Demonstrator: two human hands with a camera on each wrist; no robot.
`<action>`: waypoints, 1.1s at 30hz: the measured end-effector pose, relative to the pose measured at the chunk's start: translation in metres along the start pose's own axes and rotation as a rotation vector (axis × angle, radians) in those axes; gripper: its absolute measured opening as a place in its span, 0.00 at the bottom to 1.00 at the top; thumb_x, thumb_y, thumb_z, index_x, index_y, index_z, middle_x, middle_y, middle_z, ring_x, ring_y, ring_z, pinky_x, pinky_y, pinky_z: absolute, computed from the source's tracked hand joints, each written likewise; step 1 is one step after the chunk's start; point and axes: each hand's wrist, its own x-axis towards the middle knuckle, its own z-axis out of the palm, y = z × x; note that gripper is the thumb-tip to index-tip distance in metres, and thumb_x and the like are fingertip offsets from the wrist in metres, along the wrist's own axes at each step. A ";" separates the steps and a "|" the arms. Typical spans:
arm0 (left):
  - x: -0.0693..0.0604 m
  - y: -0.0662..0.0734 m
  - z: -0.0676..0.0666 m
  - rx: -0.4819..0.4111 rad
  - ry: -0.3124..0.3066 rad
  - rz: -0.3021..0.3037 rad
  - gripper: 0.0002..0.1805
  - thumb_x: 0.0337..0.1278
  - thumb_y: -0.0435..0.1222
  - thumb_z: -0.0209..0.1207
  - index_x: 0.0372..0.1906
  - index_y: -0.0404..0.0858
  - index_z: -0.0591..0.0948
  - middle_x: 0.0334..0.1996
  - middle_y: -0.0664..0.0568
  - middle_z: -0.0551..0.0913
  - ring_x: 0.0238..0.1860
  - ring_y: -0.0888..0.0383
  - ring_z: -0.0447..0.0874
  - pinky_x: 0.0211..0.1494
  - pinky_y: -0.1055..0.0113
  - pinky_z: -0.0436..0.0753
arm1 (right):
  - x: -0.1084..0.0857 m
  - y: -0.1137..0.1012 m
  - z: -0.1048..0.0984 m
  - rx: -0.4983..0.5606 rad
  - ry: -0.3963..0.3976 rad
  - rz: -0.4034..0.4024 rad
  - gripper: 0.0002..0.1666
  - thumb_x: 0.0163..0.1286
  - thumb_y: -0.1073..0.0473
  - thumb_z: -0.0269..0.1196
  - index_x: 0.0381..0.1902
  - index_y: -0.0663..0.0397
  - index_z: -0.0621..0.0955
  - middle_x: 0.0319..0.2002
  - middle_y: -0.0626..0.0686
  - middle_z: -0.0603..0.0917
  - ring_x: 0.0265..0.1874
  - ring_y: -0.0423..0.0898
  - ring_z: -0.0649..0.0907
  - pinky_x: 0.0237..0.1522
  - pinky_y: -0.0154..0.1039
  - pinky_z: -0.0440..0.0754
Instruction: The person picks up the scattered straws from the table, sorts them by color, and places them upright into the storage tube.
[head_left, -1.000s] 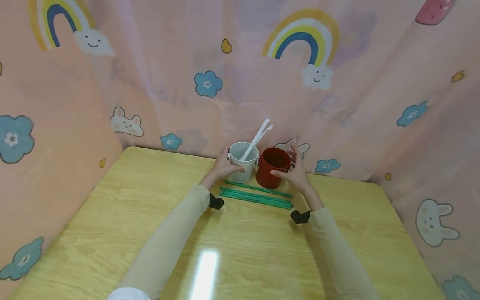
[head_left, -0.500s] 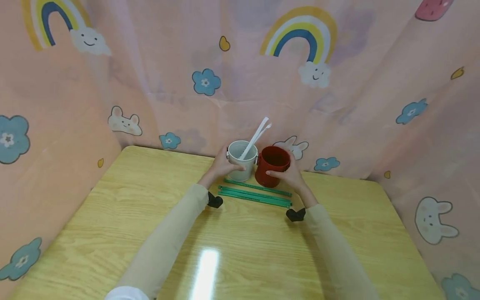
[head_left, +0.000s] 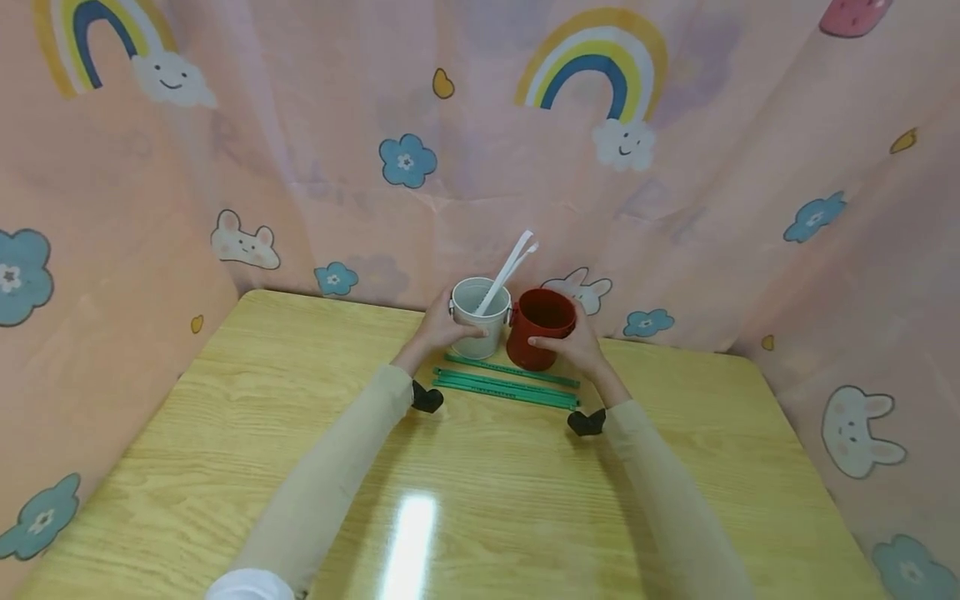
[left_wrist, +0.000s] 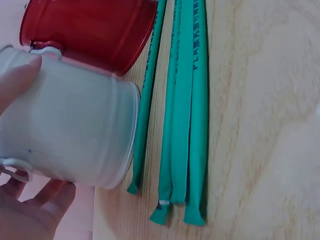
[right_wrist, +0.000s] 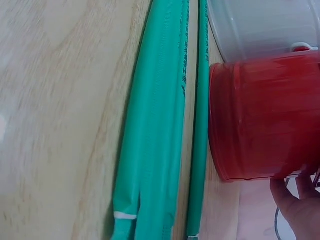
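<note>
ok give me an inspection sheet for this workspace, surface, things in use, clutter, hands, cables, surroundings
Surface: wood-grain table, shiny
Things: white bucket, upright, white sticks leaning in it; red bucket beside it, upright; green wrapped sticks lying on the person's side of both
Clutter: nothing seen
Hands: left hand grips the white bucket; right hand grips the red bucket
Cables: nothing seen
Surroundings: pink patterned backdrop

A pale pink fabric backdrop [head_left: 337, 100], softly creased, hangs behind and along both sides of a light wood-grain table [head_left: 187, 467]. Printed on the backdrop are rainbows [head_left: 592, 65], smiling clouds [head_left: 624, 148], blue flowers [head_left: 406, 160] and white rabbits [head_left: 847, 433]. A bright white reflection [head_left: 408, 542] streaks the glossy table.
</note>
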 end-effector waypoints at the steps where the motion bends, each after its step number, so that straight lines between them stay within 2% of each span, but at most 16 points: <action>1: 0.000 0.001 0.000 -0.003 -0.002 0.003 0.50 0.36 0.32 0.75 0.69 0.40 0.62 0.63 0.45 0.72 0.64 0.49 0.70 0.70 0.52 0.67 | 0.000 0.000 0.000 -0.002 -0.003 0.005 0.51 0.55 0.63 0.72 0.71 0.59 0.56 0.68 0.61 0.65 0.66 0.59 0.65 0.65 0.59 0.69; 7: -0.006 0.001 0.001 -0.018 -0.014 0.017 0.50 0.36 0.30 0.75 0.70 0.39 0.61 0.63 0.44 0.71 0.64 0.48 0.69 0.71 0.53 0.65 | -0.004 0.002 0.000 -0.011 -0.021 0.038 0.52 0.55 0.63 0.72 0.71 0.57 0.55 0.69 0.60 0.64 0.66 0.58 0.65 0.64 0.60 0.70; 10: -0.012 0.001 -0.001 -0.016 0.017 0.019 0.52 0.36 0.30 0.75 0.71 0.36 0.60 0.64 0.42 0.70 0.65 0.45 0.68 0.70 0.52 0.66 | -0.005 0.001 0.001 -0.010 -0.019 0.019 0.52 0.55 0.64 0.71 0.71 0.58 0.55 0.69 0.61 0.64 0.66 0.59 0.65 0.64 0.60 0.70; 16: -0.028 0.006 -0.012 0.027 0.086 -0.066 0.53 0.40 0.34 0.73 0.73 0.34 0.56 0.69 0.37 0.63 0.68 0.40 0.64 0.68 0.46 0.69 | -0.002 0.000 0.000 -0.007 -0.015 0.020 0.52 0.56 0.64 0.70 0.71 0.57 0.53 0.69 0.61 0.63 0.67 0.58 0.64 0.65 0.60 0.68; 21: -0.040 0.010 -0.020 0.066 0.139 -0.143 0.40 0.49 0.39 0.69 0.69 0.37 0.66 0.61 0.38 0.74 0.57 0.40 0.76 0.60 0.50 0.77 | -0.001 -0.001 -0.001 -0.008 -0.011 0.036 0.52 0.56 0.63 0.71 0.71 0.58 0.53 0.70 0.61 0.62 0.67 0.59 0.64 0.66 0.60 0.66; 24: -0.048 0.013 -0.023 0.092 0.158 -0.151 0.31 0.53 0.41 0.67 0.63 0.37 0.74 0.53 0.39 0.80 0.50 0.42 0.81 0.54 0.54 0.81 | -0.001 -0.001 -0.001 -0.007 -0.011 0.049 0.53 0.56 0.63 0.71 0.72 0.57 0.53 0.70 0.61 0.62 0.67 0.59 0.63 0.66 0.60 0.67; 27: -0.054 0.014 -0.022 0.107 0.124 -0.133 0.25 0.55 0.41 0.65 0.57 0.36 0.78 0.47 0.40 0.83 0.45 0.46 0.84 0.49 0.58 0.83 | 0.001 0.003 -0.002 0.001 -0.009 0.060 0.54 0.55 0.63 0.71 0.72 0.57 0.52 0.70 0.61 0.62 0.68 0.59 0.63 0.66 0.60 0.67; 33: -0.062 0.012 -0.014 0.071 -0.022 -0.075 0.20 0.55 0.36 0.64 0.53 0.34 0.81 0.44 0.39 0.85 0.41 0.48 0.84 0.45 0.62 0.83 | 0.009 0.025 -0.001 -0.001 0.012 0.064 0.55 0.54 0.59 0.73 0.72 0.51 0.53 0.70 0.56 0.63 0.68 0.56 0.63 0.67 0.59 0.67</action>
